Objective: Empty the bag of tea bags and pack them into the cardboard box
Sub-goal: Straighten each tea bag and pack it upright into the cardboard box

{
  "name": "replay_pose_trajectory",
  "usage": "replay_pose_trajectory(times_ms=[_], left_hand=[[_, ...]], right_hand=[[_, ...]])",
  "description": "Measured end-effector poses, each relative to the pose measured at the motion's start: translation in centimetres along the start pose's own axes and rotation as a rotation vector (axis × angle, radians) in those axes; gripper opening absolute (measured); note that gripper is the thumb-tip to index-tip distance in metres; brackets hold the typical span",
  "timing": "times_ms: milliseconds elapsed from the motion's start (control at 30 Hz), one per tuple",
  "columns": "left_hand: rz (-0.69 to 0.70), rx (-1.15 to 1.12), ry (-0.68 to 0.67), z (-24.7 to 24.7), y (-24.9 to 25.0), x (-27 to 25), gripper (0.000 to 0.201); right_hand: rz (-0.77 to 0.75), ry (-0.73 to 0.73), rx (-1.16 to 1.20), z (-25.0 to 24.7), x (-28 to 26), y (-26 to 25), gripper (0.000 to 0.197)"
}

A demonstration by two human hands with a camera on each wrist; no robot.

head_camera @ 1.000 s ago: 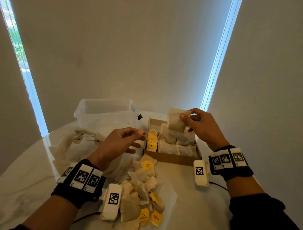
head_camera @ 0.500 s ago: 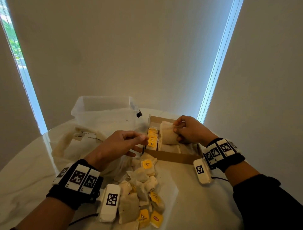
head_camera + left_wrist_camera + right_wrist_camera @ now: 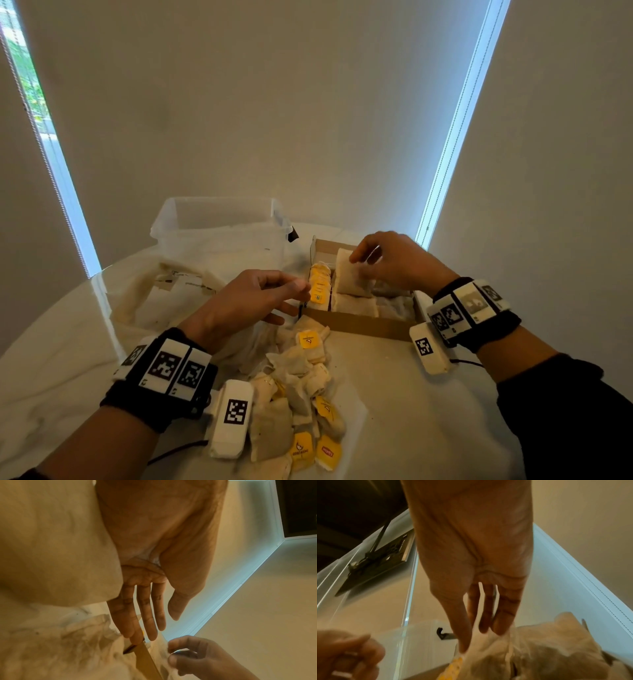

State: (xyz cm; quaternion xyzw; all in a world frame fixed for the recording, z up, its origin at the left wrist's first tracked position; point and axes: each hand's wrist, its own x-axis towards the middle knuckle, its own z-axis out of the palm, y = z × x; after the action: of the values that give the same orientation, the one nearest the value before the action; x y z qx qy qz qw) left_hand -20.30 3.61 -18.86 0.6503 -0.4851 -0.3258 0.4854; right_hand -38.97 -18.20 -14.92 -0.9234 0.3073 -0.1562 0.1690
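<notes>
The open cardboard box (image 3: 359, 325) lies flat on the table, right of centre, with tea bags packed in rows and a line of yellow tags (image 3: 320, 284) along its left side. My right hand (image 3: 359, 262) (image 3: 479, 639) reaches into the box's far part and pinches the top of a pale tea bag (image 3: 349, 279) standing among the others. Just left of the box my left hand (image 3: 294, 286) (image 3: 163, 622) hovers with straight, relaxed fingers, holding nothing. A loose pile of tea bags (image 3: 301, 377) lies in front of the box. The crumpled pale bag (image 3: 154, 301) lies to the left.
A clear plastic tub (image 3: 219, 233) stands behind the bag, close to the box's far left corner. The white table (image 3: 411, 428) is round, and its edge curves away at left and right. Pale blinds hang close behind it.
My right hand has come down from above the box and set the tea bag upright among the packed ones. My left hand has stayed almost still beside the box.
</notes>
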Motion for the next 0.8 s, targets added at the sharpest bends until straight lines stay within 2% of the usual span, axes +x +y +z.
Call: replay_pose_trajectory(times_ms=[67, 133, 267, 333, 367, 400, 467, 567, 633, 733, 800], left_hand=[[-0.001, 0.001, 0.0, 0.0, 0.0, 0.0, 0.027], [-0.008, 0.006, 0.0, 0.0, 0.1, -0.1, 0.027], [-0.015, 0.013, 0.001, -0.1, 0.1, -0.2, 0.027], [-0.007, 0.005, 0.012, -0.1, 0.1, -0.3, 0.028], [-0.004, -0.008, 0.028, -0.1, 0.1, -0.3, 0.029], [-0.002, -0.027, 0.05, -0.1, 0.2, -0.3, 0.03], [0.0, -0.069, 0.114, -0.1, 0.3, -0.3, 0.033], [0.0, -0.116, 0.206, -0.2, 0.4, -0.1, 0.039], [-0.01, -0.154, 0.241, -0.3, 0.5, 0.0, 0.043], [-0.034, -0.202, 0.27, -0.4, 0.6, 0.1, 0.05], [-0.046, -0.234, 0.274, -0.5, 0.6, 0.1, 0.052]], right_hand=[[-0.008, -0.128, -0.176, 1.2, 0.5, 0.0, 0.032], [-0.041, -0.154, -0.274, 2.0, 0.8, 0.2, 0.038], [-0.056, -0.097, -0.189, 1.1, 0.4, -0.4, 0.042], [-0.117, -0.055, -0.11, 0.5, -0.3, -1.6, 0.038], [-0.147, -0.079, -0.07, 0.2, -0.8, -2.7, 0.036], [-0.176, -0.147, -0.054, 0.1, -1.4, -3.8, 0.034], [-0.249, -0.374, -0.105, 0.0, -2.9, -6.4, 0.03], [-0.308, -0.67, -0.095, 0.4, -5.2, -9.3, 0.036], [-0.36, -0.737, -0.037, 0.7, -6.1, -10.6, 0.046], [-0.457, -0.762, -0.007, 1.7, -6.6, -11.7, 0.056], [-0.513, -0.768, -0.086, 3.1, -6.7, -11.8, 0.049]])
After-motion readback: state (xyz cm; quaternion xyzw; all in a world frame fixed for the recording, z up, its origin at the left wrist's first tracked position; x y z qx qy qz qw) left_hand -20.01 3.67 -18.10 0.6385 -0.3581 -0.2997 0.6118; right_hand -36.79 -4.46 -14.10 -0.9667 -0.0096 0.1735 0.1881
